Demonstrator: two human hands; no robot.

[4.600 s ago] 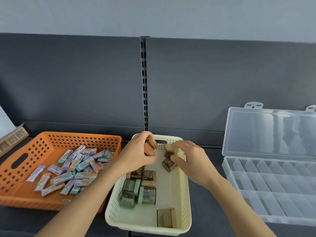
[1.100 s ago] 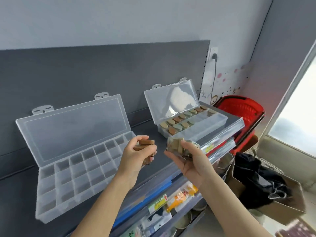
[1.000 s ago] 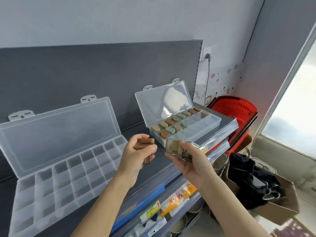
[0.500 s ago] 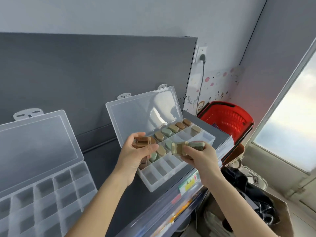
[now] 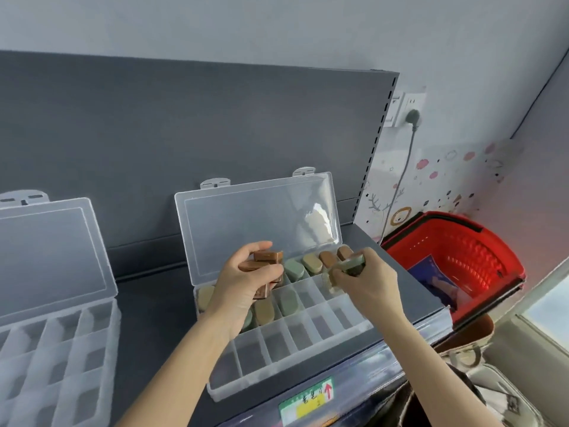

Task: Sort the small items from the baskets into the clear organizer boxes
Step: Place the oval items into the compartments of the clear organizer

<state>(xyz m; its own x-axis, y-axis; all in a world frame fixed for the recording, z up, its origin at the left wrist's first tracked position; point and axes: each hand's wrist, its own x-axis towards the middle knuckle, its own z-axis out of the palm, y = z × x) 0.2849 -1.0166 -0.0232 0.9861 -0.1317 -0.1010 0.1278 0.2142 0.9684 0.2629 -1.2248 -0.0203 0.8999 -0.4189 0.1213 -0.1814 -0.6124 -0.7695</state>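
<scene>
A clear organizer box (image 5: 286, 369) lies open on the dark shelf, its lid leaning on the back panel. Its back and middle rows hold several small green and tan rounded items (image 5: 294, 269); the front row is bare. My left hand (image 5: 243, 285) hovers over the box's left half, shut on a stack of small brown items (image 5: 267, 260). My right hand (image 5: 366, 280) hovers over the right half, shut on a few small green and tan items (image 5: 349, 268). The baskets are out of view.
A second clear organizer box (image 5: 52, 349) with bare compartments lies open at the left. A red shopping basket (image 5: 462, 254) stands beyond the shelf's right end. A plug and cable (image 5: 411, 118) hang on the wall. The shelf's front edge carries a price label (image 5: 308, 402).
My view has swung right from the baskets to the partly filled organizer box. Both hands, each carrying small items, have moved from in front of the shelf to above that box.
</scene>
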